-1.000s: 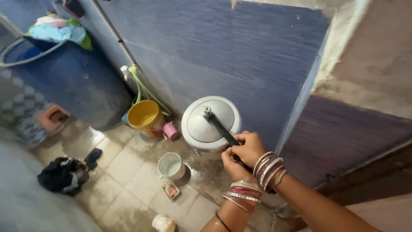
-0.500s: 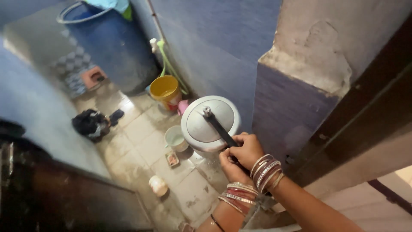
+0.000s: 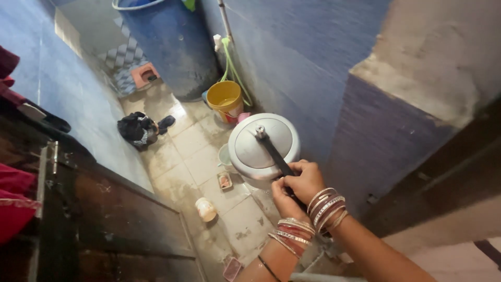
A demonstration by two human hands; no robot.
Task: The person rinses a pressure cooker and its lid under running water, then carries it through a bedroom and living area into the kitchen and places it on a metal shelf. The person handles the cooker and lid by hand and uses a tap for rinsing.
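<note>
While your left hand (image 3: 284,197) and right hand (image 3: 305,180) were both clamped on the black handle (image 3: 274,154), you held the steel pressure cooker (image 3: 263,146) over the wet tiled floor (image 3: 193,151), just beside the yellow bucket (image 3: 224,99); carrying seemed under way, needing steady, level support.

The end of the black handle (image 3: 275,153) is hidden under the right hand (image 3: 304,180) and left hand (image 3: 282,199). The pot body is covered by the steel lid (image 3: 263,144). Behind the lid, a pale mug (image 3: 224,155) is half hidden, and beyond it the blue barrel (image 3: 172,44) is cut off by the top edge.
</note>
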